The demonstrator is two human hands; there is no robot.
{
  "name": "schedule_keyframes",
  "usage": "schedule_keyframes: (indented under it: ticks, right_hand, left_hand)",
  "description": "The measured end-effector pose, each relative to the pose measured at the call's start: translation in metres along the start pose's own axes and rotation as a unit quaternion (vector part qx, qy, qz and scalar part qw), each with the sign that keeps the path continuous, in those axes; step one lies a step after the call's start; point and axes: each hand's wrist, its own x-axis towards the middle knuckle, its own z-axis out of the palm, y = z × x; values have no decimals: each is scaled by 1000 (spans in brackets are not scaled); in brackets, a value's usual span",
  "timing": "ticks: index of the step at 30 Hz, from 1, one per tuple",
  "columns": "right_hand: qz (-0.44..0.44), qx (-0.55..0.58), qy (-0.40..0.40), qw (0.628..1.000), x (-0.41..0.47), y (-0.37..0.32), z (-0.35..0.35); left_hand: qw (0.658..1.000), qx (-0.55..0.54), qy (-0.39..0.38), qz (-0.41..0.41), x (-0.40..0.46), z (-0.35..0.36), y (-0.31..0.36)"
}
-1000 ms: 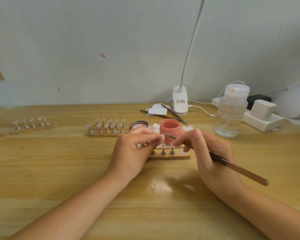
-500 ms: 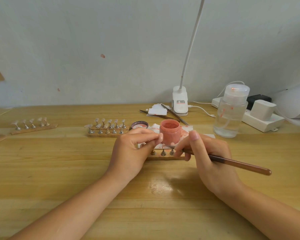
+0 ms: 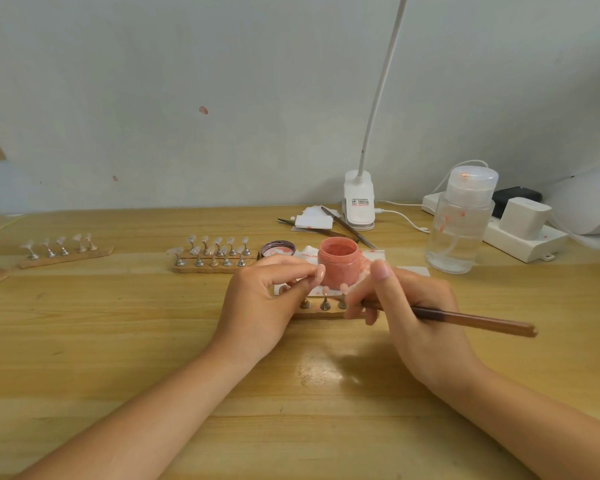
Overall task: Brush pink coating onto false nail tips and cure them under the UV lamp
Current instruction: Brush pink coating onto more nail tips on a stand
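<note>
Brush: my right hand (image 3: 413,306) has lowered the gripped brush (image 3: 471,320) flatter, toward 3 o'clock.
Tip: left hand (image 3: 267,299) pinches a nail tip (image 3: 321,271), steadying it beside the jar (image 3: 337,262).

The white lamp clip (image 3: 359,202) bears a small printed label, too blurred to read.

A light wooden table (image 3: 84,341) with visible grain carries everything. At its far left lie two wooden nail-tip strips (image 3: 65,256), and a double strip of tips (image 3: 213,259) sits nearer the middle. Beside that rests a jar lid (image 3: 278,249), then an open pink jar (image 3: 337,263) on white paper (image 3: 373,255). In front lies another stand strip (image 3: 321,311). Further back stand a clip lamp (image 3: 359,206), white pads (image 3: 314,220), a clear pump bottle (image 3: 459,223) and a white power strip (image 3: 523,242).
</note>
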Motion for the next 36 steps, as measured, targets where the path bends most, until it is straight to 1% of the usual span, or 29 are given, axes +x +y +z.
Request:
schedule_keyframes:
  ticks: [2,5,6,8,10,12,14,16,18,20,22,26,30,34,36]
  right_hand:
    - [-19,-12,15,1000,0,0,-1]
    - [-60,-84,15,995,4,-3,1]
    - [-58,-84,6,995,4,-2,1]
    - [-42,-48,-5,998,2,0,0]
    - [-49,-29,2,998,1,1,-1]
    - [-73,-67,18,995,3,-1,0]
    - [-79,-97,16,992,5,-2,1]
    - [-66,-73,2,995,3,1,-1]
    - [-73,-56,5,996,2,2,-2]
    - [-92,-88,23,992,2,1,0]
    - [-92,-115,24,989,4,0,1]
    - [-79,-63,18,995,2,3,-2]
    - [-94,-113,36,989,4,2,1]
    - [-80,-57,21,995,2,4,-2]
    - [-98,-72,29,992,2,3,-2]
  left_hand:
    - [1000,9,3,7,0,0,1]
    - [1000,27,-2,7,0,-1,1]
    - [999,32,-1,5,0,-1,2]
    - [999,42,3,6,0,-1,3]
    - [999,47,4,13,0,0,4]
    - [998,50,2,28,0,0,5]
    - [997,60,2,42,-1,0,5]
    - [998,59,6,31,-1,1,5]
    - [998,53,10,22,-1,1,5]
    - [998,56,7,22,-1,1,5]
    - [998,56,2,20,-1,0,5]
    - [998,58,4,20,-1,0,6]
    - [998,55,2,17,-2,0,6]
    - [998,55,-6,6,-2,0,7]
    - [998,54,-6,8,-2,-1,7]
